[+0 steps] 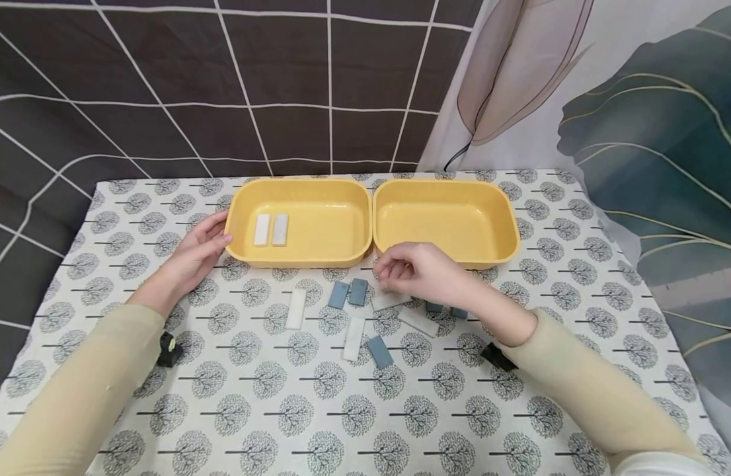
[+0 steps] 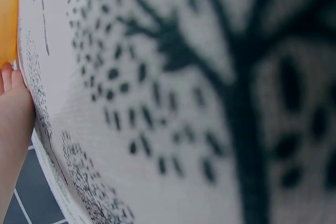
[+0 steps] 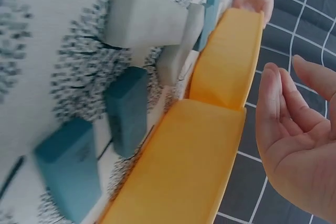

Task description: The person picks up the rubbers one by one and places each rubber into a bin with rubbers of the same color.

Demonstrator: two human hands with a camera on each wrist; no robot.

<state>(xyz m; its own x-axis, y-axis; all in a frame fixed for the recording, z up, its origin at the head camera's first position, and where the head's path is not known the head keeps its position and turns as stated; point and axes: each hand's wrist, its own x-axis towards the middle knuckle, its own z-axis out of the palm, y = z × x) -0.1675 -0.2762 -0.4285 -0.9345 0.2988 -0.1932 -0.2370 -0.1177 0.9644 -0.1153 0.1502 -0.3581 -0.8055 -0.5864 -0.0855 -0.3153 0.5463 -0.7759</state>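
My left hand (image 1: pixel 195 254) touches the left end of the left yellow bin (image 1: pixel 306 259), its fingers along the outer wall and thumb at the rim. Inside that bin two white blocks (image 1: pixel 262 229) stand side by side near the left end. My right hand (image 1: pixel 422 268) hovers over the front edge where the bins meet. Its fingers are loosely bent, and the right wrist view shows nothing between thumb and fingers. Below it lie white blocks (image 1: pixel 418 322) and blue-grey blocks (image 1: pixel 358 291), some partly hidden by the right hand and forearm in the head view.
The right yellow bin (image 1: pixel 449 259) sits against the left one. More flat blocks lie in front, including a white block (image 1: pixel 295 309) and a blue-grey block (image 1: pixel 380 352). A tree-print cloth (image 1: pixel 270 416) covers the table; a dark gridded curtain (image 1: pixel 282 73) hangs behind.
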